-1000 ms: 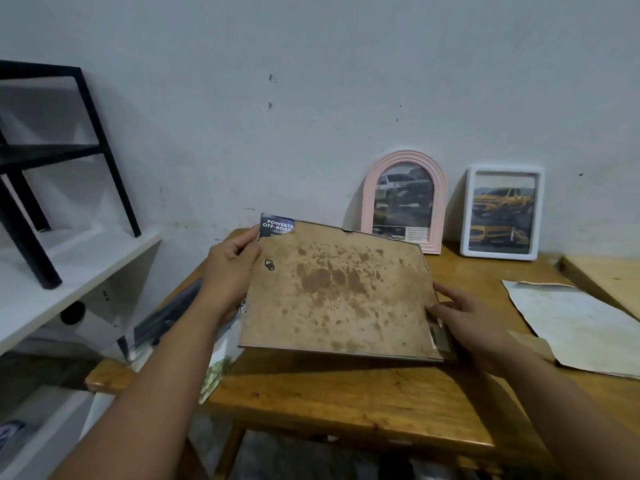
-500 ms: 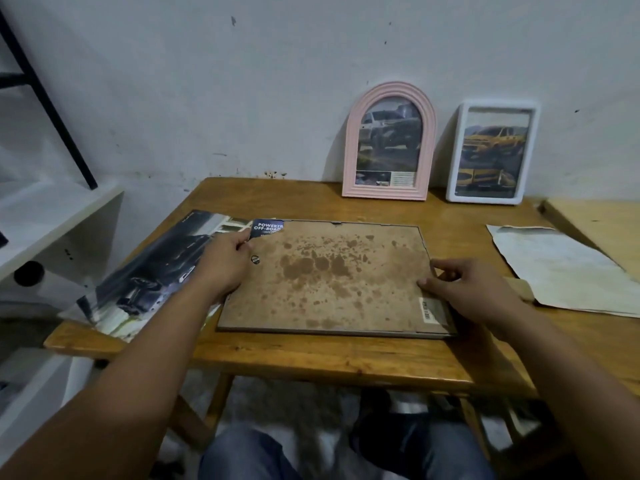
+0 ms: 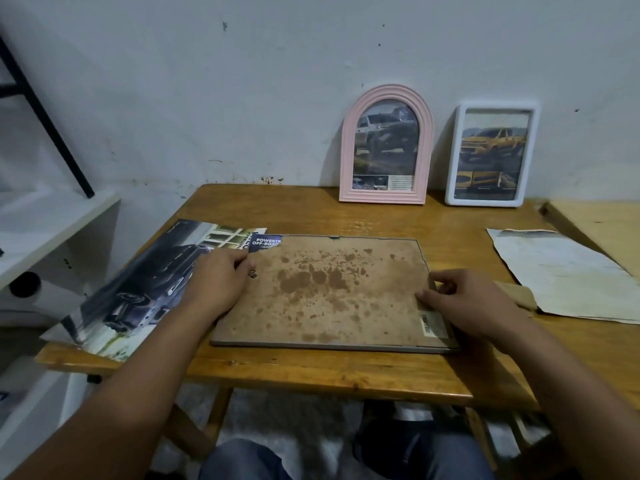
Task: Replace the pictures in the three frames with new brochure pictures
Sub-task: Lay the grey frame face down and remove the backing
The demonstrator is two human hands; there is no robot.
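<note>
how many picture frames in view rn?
3. Pink arched frame and white frame stand against the wall at the table's back; large frame lies face down in the middle, a hand at each side.

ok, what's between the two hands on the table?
Head view: the stained brown backing board of the large face-down frame spans the gap between the left hand and the right hand; each hand rests on one side edge.

dim indoor light | soft shadows | slightly blurry | wide-angle edge bending
</note>
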